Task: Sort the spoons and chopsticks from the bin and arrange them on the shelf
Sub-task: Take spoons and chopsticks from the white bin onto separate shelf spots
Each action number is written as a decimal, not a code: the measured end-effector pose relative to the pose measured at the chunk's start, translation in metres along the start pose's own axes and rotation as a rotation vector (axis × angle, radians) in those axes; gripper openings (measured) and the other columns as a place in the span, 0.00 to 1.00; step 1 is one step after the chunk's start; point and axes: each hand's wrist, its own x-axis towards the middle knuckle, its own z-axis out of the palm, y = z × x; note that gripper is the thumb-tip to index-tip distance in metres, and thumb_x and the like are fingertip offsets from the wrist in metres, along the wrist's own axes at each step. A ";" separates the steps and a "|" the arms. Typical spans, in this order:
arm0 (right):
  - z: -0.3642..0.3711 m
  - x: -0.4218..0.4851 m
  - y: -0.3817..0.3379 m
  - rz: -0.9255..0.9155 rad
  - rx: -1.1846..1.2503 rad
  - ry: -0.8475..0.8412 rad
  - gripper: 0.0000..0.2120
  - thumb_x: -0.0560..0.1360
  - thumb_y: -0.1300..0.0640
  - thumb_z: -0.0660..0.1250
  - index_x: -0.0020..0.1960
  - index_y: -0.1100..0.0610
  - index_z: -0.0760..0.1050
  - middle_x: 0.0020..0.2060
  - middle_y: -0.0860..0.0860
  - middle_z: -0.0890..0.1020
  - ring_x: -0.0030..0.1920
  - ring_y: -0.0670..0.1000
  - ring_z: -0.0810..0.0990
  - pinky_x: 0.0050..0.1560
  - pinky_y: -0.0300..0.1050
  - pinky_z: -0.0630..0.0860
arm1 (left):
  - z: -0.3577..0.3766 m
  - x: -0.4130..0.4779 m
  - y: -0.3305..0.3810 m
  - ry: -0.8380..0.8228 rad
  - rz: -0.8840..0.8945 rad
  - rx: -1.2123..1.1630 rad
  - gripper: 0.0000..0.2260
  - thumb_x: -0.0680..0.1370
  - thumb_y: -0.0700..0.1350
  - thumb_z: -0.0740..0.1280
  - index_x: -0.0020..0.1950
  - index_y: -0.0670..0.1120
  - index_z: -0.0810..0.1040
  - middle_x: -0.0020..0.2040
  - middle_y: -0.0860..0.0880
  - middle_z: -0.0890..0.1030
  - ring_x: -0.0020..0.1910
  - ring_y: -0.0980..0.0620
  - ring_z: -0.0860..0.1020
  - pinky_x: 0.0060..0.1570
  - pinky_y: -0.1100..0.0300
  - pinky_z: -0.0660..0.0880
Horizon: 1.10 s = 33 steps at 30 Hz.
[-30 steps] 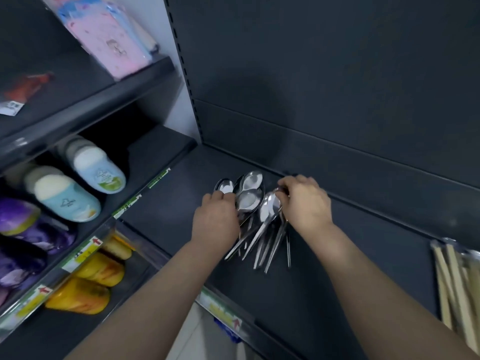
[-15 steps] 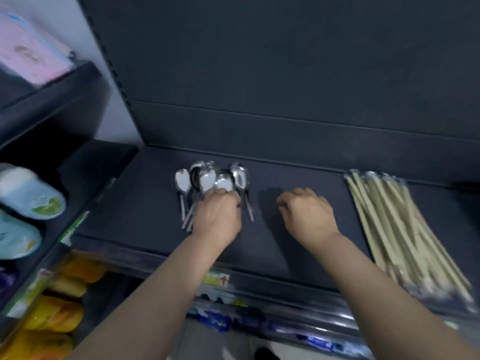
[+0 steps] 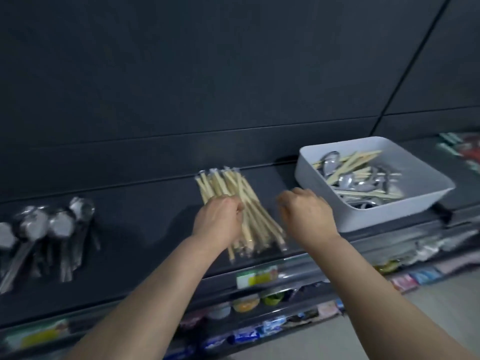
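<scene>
Left hand point(image 3: 218, 222) curled over wrapped pale wooden chopsticks point(image 3: 250, 214), grip unclear; right hand point(image 3: 307, 214) loose, empty; risk: its reach nudges white plastic bin point(image 3: 376, 216) off dark shelf point(image 3: 145, 229).

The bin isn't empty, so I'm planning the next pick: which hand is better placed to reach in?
Probably right: the right hand hangs empty beside the bin; the left hand is over the chopsticks, farther off.
</scene>
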 end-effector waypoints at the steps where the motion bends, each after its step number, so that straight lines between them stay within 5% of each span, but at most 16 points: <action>1: -0.004 0.000 0.026 0.025 0.005 0.038 0.08 0.73 0.61 0.66 0.48 0.54 0.81 0.42 0.53 0.80 0.47 0.60 0.79 0.39 0.48 0.72 | 0.008 0.009 0.024 0.016 0.012 -0.005 0.10 0.80 0.45 0.61 0.58 0.52 0.79 0.57 0.50 0.80 0.57 0.49 0.77 0.52 0.55 0.74; 4: -0.017 0.000 0.105 0.080 0.036 0.125 0.10 0.72 0.62 0.68 0.51 0.53 0.82 0.44 0.53 0.82 0.47 0.60 0.80 0.40 0.49 0.73 | 0.032 0.037 0.102 0.048 0.054 -0.063 0.10 0.79 0.45 0.63 0.58 0.51 0.79 0.56 0.51 0.81 0.57 0.49 0.77 0.56 0.53 0.75; 12: -0.031 -0.004 0.266 0.165 0.037 0.012 0.12 0.78 0.57 0.61 0.59 0.49 0.78 0.52 0.48 0.81 0.55 0.54 0.77 0.48 0.48 0.70 | 0.080 0.096 0.243 0.014 0.084 -0.093 0.11 0.79 0.45 0.62 0.59 0.51 0.79 0.55 0.52 0.82 0.54 0.50 0.79 0.51 0.53 0.77; 20: -0.017 0.024 0.299 0.185 0.109 0.018 0.13 0.78 0.57 0.59 0.57 0.47 0.78 0.51 0.46 0.82 0.51 0.52 0.80 0.50 0.47 0.68 | 0.096 0.140 0.247 -0.095 -0.017 0.114 0.13 0.78 0.40 0.61 0.59 0.51 0.80 0.58 0.50 0.80 0.56 0.47 0.77 0.51 0.54 0.75; 27: -0.014 0.054 0.309 0.239 0.122 -0.104 0.13 0.79 0.54 0.58 0.55 0.44 0.78 0.48 0.46 0.83 0.50 0.51 0.79 0.37 0.41 0.66 | 0.113 0.176 0.241 -0.225 0.012 0.157 0.07 0.76 0.46 0.66 0.45 0.47 0.83 0.47 0.48 0.83 0.47 0.46 0.80 0.45 0.52 0.79; 33: -0.014 0.072 0.315 0.263 0.135 -0.196 0.11 0.78 0.54 0.59 0.52 0.42 0.79 0.47 0.46 0.82 0.49 0.51 0.78 0.37 0.41 0.65 | 0.126 0.190 0.249 -0.366 0.085 0.234 0.04 0.71 0.48 0.72 0.44 0.50 0.83 0.42 0.51 0.82 0.44 0.47 0.80 0.42 0.57 0.78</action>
